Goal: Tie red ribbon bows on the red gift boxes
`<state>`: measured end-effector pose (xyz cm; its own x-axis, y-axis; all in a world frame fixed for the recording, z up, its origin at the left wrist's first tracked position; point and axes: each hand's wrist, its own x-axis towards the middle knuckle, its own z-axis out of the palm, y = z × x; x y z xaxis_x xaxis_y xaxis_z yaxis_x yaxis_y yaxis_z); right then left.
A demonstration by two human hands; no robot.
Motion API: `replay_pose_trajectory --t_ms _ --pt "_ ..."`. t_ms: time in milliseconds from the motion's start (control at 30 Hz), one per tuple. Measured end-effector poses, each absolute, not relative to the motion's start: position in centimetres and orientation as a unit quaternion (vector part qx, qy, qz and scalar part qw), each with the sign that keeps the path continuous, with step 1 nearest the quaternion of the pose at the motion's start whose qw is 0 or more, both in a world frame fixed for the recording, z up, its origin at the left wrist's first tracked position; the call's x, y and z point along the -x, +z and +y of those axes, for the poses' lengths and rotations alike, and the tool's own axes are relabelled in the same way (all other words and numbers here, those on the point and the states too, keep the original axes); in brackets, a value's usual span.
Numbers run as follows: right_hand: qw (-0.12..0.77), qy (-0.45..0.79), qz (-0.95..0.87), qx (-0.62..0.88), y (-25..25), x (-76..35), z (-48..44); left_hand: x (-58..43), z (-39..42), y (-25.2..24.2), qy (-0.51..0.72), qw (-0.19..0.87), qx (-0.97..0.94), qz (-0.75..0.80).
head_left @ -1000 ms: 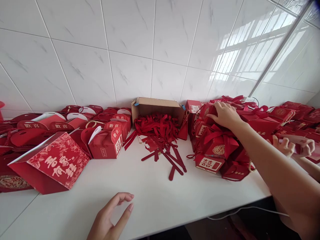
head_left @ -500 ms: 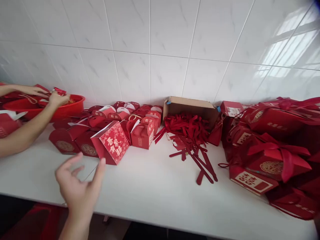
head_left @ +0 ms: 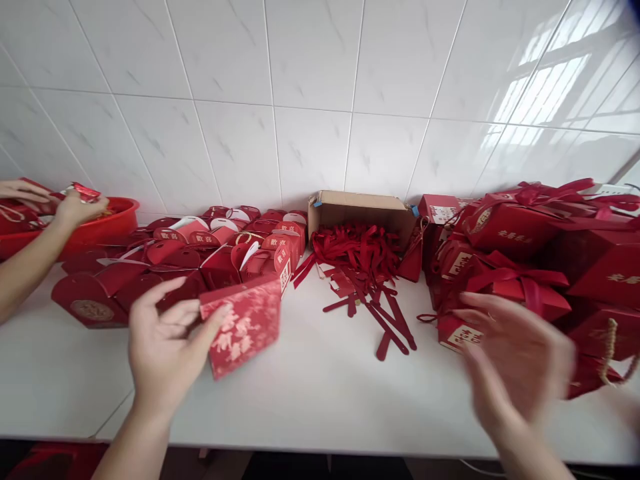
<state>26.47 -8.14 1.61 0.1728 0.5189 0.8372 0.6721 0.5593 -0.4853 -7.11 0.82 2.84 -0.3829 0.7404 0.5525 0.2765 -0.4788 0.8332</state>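
My left hand (head_left: 167, 343) is closed on the near side of a red gift box (head_left: 250, 327) with a floral print and pale lettering, thumb in front and fingers behind. The box is tilted just over the table, slightly blurred; whether it still touches the surface I cannot tell. On the right, my right hand (head_left: 520, 363) is blurred by motion, with thumb and fingers apart and nothing between them. Behind it rise stacked red boxes tied with ribbon (head_left: 530, 283). Rows of red handled boxes (head_left: 175, 273) stand behind my left hand.
A cardboard carton (head_left: 360, 200) lies on its side by the tiled wall, red ribbons (head_left: 360, 253) spilling out. Dark red strips (head_left: 390, 327) lie in front on the white table (head_left: 325, 400). At far left, another person's hands (head_left: 75, 210) work over an orange-red basin (head_left: 123, 217).
My left hand has gone from open to gripping the floral box, which has turned and moved nearer. My right hand has come into view. The camera view has shifted right.
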Motion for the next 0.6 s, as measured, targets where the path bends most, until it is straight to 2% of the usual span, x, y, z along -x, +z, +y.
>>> replay_pose_trajectory --t_ms 33,167,233,433,600 --pt "0.605 -0.028 -0.652 0.456 1.6 -25.4 -7.8 5.8 -0.2 2.6 0.667 0.195 -0.553 0.46" --pt "0.539 0.247 -0.72 0.359 1.4 -21.1 -5.8 1.3 -3.9 1.1 0.628 0.284 -0.596 0.411" --pt "0.525 0.321 -0.714 0.332 1.0 -19.6 -5.3 0.4 -4.9 0.3 0.618 0.31 -0.592 0.415" --pt "0.545 0.386 -0.656 0.35 0.3 -18.4 -6.0 1.2 -5.3 -0.9 0.558 0.348 -0.659 0.365" --pt "0.466 0.407 -0.709 0.338 2.0 -20.4 -5.2 0.1 -6.3 -1.3 0.559 0.376 -0.603 0.428"
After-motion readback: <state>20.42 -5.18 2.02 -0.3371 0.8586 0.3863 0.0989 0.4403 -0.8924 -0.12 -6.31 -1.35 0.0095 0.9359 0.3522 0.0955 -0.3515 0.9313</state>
